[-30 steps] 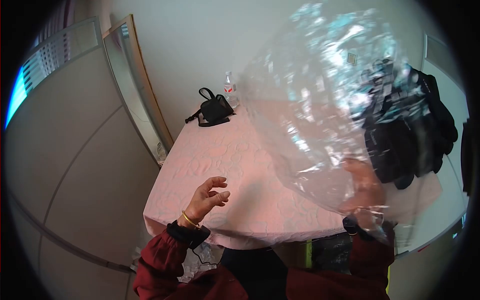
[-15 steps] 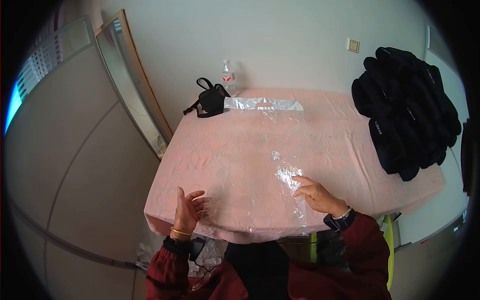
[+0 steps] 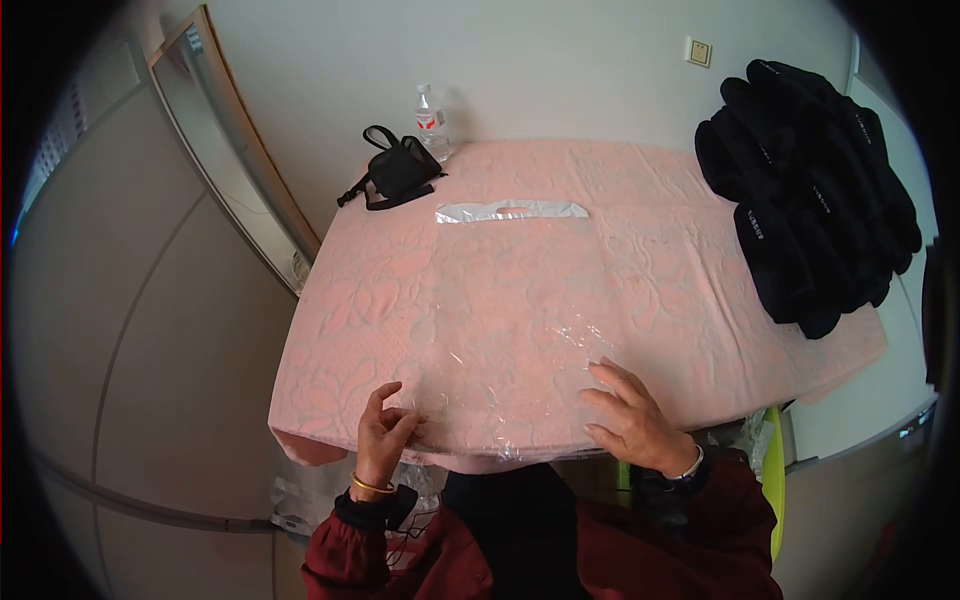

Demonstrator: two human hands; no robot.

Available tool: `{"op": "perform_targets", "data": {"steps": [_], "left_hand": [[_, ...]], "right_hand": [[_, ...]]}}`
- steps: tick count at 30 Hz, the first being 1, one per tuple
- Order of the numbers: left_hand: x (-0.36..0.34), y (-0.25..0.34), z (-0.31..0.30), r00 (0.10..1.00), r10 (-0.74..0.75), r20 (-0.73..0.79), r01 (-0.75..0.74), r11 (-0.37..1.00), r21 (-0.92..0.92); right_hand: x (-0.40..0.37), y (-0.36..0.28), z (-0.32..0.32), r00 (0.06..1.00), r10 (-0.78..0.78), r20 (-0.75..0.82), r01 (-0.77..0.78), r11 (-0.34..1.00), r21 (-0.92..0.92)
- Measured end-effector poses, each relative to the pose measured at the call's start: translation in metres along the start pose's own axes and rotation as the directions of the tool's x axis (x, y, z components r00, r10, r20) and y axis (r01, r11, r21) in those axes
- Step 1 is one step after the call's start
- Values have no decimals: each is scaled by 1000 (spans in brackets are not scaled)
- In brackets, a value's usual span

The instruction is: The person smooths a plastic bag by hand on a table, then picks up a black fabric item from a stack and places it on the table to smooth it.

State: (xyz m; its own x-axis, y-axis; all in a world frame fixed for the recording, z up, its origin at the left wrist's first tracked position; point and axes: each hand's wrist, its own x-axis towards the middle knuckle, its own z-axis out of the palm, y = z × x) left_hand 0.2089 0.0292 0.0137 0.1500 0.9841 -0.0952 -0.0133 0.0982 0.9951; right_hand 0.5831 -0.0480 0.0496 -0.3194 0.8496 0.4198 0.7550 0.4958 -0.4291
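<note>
A clear plastic bag (image 3: 510,300) with a white handle strip (image 3: 540,210) lies flat on the pink tablecloth (image 3: 350,300). At its near left edge, my left hand (image 3: 385,435) has thumb and a finger brought together on the thin film, with the index finger raised. My right hand (image 3: 640,425) is open over the bag's near right side, fingers spread and slightly bent, holding nothing. Light glints off creases in the film between both hands.
Beyond the bag stand a black strapped pouch (image 3: 400,170) and a water bottle (image 3: 430,120). Folded black garments (image 3: 810,200) are piled at the right. A framed mirror (image 3: 230,140) leans at the left, and a yellow-green object (image 3: 773,480) shows below the table's right side.
The bag has slid toward me, away from the pouch. My left hand has turned from palm-up to fingers closed at the bag's edge. The right hand has spread its fingers, and the view has shifted.
</note>
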Motion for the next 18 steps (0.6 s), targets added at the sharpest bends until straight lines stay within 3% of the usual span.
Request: {"op": "perform_targets", "data": {"steps": [4, 7, 15, 18], "left_hand": [[-5, 0, 3, 999, 22, -36, -18, 995, 98], [-2, -4, 0, 998, 21, -61, -8, 980, 197], [5, -5, 8, 987, 140, -82, -107, 942, 318], [0, -3, 7, 971, 227, -76, -159, 849, 503]], "right_hand": [[-20, 3, 17, 987, 57, 152, -48, 997, -59], [-22, 13, 18, 994, 61, 95, -45, 986, -159], [-13, 34, 16, 991, 134, -11, -134, 971, -197], [-16, 34, 18, 986, 167, -23, -168, 970, -175]]}}
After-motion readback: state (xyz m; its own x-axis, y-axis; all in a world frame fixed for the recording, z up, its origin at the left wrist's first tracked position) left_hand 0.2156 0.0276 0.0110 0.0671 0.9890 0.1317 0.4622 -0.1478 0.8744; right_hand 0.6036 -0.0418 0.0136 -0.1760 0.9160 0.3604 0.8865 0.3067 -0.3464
